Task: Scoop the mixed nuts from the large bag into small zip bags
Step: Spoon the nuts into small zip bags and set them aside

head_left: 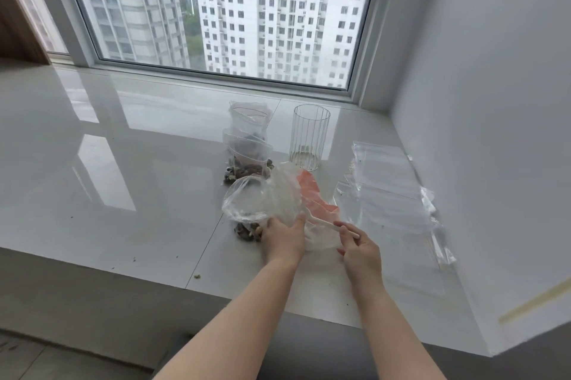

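The shiny white bench (108,163) sits under a big window (216,27). The left hand (282,239) holds the large bag (278,194); the right hand (360,248) pinches a white scoop (324,223).

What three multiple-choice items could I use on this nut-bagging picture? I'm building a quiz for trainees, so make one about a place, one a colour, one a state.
1. Where does the ribbed glass stand?
A. Right of the filled small bags
B. On the floor
C. In the left hand

2. What colour is the panel on the large bag?
A. Blue
B. Orange-red
C. Green

3. What is the right hand doing?
A. Resting flat on the ledge
B. Lifting the glass
C. Pinching the white scoop

Answers: 1 A, the glass stands beside the bags, on their right. 2 B, an orange-red patch shows through the clear plastic. 3 C, the fingers close round the scoop's handle while the left hand grips the large bag.
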